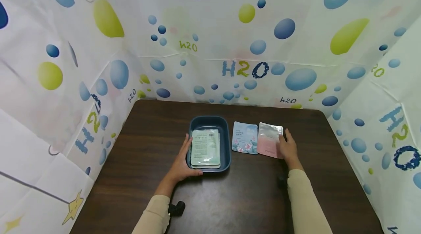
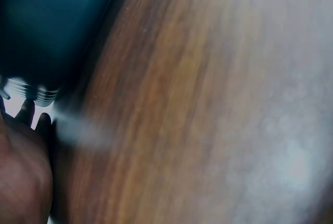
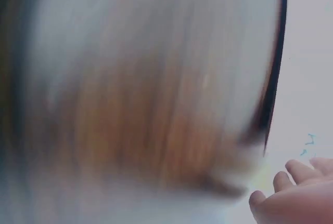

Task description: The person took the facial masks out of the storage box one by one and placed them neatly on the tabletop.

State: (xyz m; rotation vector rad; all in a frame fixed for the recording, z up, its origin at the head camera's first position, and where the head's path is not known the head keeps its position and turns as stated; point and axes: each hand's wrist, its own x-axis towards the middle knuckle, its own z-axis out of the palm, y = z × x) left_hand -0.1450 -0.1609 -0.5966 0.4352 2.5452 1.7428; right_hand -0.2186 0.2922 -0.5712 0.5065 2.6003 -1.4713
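At the right of the dark table (image 1: pixel 230 204), the pink-and-silver sachet (image 1: pixel 269 139) lies under the right hand's (image 1: pixel 289 152) reach, loosely extended fingers and thumb touching its right edge. It looks light, pliable and slick, probably best taken by a sealed margin. Just left lies the blue sachet (image 1: pixel 245 138); farther left the tray (image 1: pixel 226 148), seemingly stiff, holds green-and-white sachets (image 1: pixel 205 148). Spread wide, the left hand (image 1: pixel 184 164) rests along its near left corner, fingers uncurled

White sheeting (image 1: pixel 217 29) printed "H2O" hangs behind a dark brown table (image 1: pixel 230 201).
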